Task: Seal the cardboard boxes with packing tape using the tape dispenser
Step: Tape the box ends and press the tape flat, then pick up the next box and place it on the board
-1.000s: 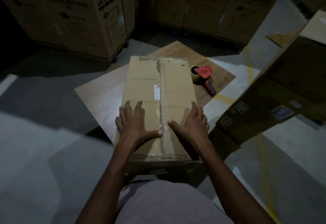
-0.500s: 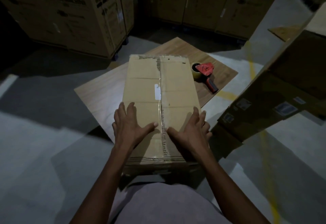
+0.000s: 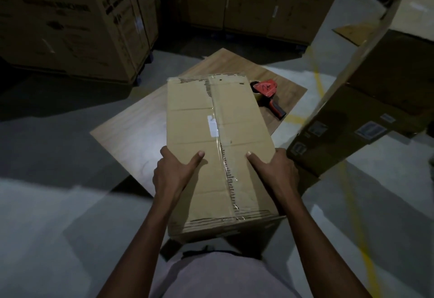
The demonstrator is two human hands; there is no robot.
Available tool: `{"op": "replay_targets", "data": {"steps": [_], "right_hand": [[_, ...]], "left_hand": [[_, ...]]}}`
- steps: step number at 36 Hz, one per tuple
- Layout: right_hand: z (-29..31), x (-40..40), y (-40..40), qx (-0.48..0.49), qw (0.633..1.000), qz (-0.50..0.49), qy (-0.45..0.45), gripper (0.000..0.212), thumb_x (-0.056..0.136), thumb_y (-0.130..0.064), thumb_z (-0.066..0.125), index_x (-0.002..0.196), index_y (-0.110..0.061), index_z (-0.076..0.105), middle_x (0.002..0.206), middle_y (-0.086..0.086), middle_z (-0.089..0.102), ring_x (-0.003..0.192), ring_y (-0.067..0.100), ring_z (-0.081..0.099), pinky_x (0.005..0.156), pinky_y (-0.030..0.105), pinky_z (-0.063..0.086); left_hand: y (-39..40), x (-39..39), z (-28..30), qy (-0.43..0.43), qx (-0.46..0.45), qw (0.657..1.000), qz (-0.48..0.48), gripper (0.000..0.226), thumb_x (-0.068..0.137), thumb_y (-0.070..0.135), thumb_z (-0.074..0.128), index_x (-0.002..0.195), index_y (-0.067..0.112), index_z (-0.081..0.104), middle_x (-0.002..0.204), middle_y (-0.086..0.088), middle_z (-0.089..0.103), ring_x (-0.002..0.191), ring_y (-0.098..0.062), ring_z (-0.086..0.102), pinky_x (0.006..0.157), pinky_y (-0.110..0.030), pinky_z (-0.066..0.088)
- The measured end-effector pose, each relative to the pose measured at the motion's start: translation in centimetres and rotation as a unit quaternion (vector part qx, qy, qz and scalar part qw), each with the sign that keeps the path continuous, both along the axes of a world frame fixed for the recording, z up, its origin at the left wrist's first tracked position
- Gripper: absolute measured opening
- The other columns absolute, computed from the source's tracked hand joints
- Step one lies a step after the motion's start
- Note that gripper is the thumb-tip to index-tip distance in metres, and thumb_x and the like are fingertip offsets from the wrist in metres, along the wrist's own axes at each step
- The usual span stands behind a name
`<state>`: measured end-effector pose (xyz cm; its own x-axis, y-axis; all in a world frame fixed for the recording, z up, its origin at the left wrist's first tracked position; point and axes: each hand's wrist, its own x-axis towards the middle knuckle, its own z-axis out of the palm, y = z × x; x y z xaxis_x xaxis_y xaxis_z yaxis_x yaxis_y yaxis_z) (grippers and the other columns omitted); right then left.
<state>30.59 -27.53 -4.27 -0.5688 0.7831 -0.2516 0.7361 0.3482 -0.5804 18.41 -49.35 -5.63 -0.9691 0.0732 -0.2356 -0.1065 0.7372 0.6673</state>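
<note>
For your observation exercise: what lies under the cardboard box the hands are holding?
A wooden board on the floor shows around the box, with the tape dispenser on it beside the box. Whether the box rests on the board or is lifted cannot be seen.

Single head cam, wide-angle, looking fwd/down, close over box on board.
</note>
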Motion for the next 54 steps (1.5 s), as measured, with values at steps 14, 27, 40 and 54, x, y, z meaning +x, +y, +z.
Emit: {"op": "replay_targets", "data": {"steps": [14, 27, 40, 54], "right_hand": [[-0.4, 1.3, 0.3, -0.039, 0.995, -0.076, -0.047, 0.096, 0.096, -0.081, 0.034, 0.158, -0.008, 0.035, 0.156, 0.023, 0.046, 0.137, 0.043, 0.050, 0.107, 0.046, 0.042], [-1.5, 7.7, -0.7, 0.036, 0.996, -0.083, -0.024, 0.083, 0.092, -0.084, 0.035, 0.117, -0.010, 0.064, 0.123, 0.018, 0.068, 0.105, 0.039, 0.064, 0.078, 0.036, 0.040], [-1.2, 24.3, 4.8, 0.021, 0.981, -0.190, -0.034, 0.093, 0.090, -0.085, 0.039, 0.124, -0.001, 0.059, 0.129, 0.027, 0.064, 0.116, 0.043, 0.062, 0.082, 0.040, 0.039], [-1.5, 40.2, 13.1, -0.088, 0.906, -0.411, -0.053, 0.093, 0.095, -0.077, 0.045, 0.145, 0.002, 0.048, 0.143, 0.024, 0.057, 0.126, 0.043, 0.058, 0.105, 0.050, 0.049]], "left_hand": [[-1.3, 0.2, -0.2, 0.006, 0.014, 0.999, -0.050, 0.094, 0.075, 0.084, 0.061, 0.137, 0.015, 0.045, 0.124, -0.010, 0.066, 0.110, -0.035, 0.063, 0.085, -0.041, 0.050], [-0.7, 4.7, 1.5, 0.020, 0.013, 0.998, -0.053, 0.090, 0.069, 0.091, 0.055, 0.128, 0.023, 0.056, 0.115, -0.003, 0.070, 0.103, -0.033, 0.065, 0.085, -0.042, 0.053], [8.6, 17.3, 3.6, 0.059, -0.003, 0.985, -0.165, 0.090, 0.070, 0.090, 0.056, 0.129, 0.022, 0.053, 0.116, -0.005, 0.070, 0.105, -0.033, 0.066, 0.090, -0.046, 0.054], [28.9, 27.2, 4.4, 0.061, -0.044, 0.897, -0.435, 0.082, 0.070, 0.083, 0.064, 0.119, 0.018, 0.057, 0.109, -0.006, 0.070, 0.097, -0.031, 0.066, 0.080, -0.042, 0.057]]}}
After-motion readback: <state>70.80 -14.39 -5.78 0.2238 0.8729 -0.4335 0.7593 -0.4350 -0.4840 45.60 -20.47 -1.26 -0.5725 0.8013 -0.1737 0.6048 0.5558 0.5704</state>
